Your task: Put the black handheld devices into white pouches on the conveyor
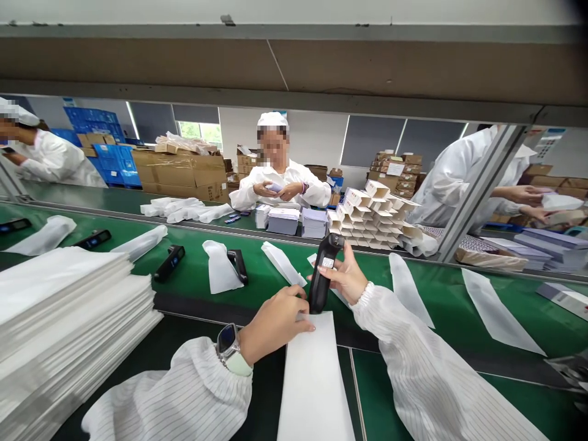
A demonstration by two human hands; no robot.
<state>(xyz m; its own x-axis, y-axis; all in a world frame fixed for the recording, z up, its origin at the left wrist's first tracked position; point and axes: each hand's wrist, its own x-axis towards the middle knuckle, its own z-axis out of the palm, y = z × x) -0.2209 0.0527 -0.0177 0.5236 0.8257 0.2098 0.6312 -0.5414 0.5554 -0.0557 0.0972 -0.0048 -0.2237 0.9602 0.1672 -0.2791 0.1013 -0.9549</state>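
Note:
My right hand grips a black handheld device with a white label, held upright with its lower end at the mouth of a white foam pouch. My left hand, with a watch on the wrist, pinches the top edge of that pouch, which lies flat in front of me. The device's bottom tip meets the pouch opening between my two hands.
A tall stack of white foam pouches stands at my left. On the green conveyor belt lie several more black devices and white pouches. Across the belt a person handles small cards beside stacked white boxes; other workers stand left and right.

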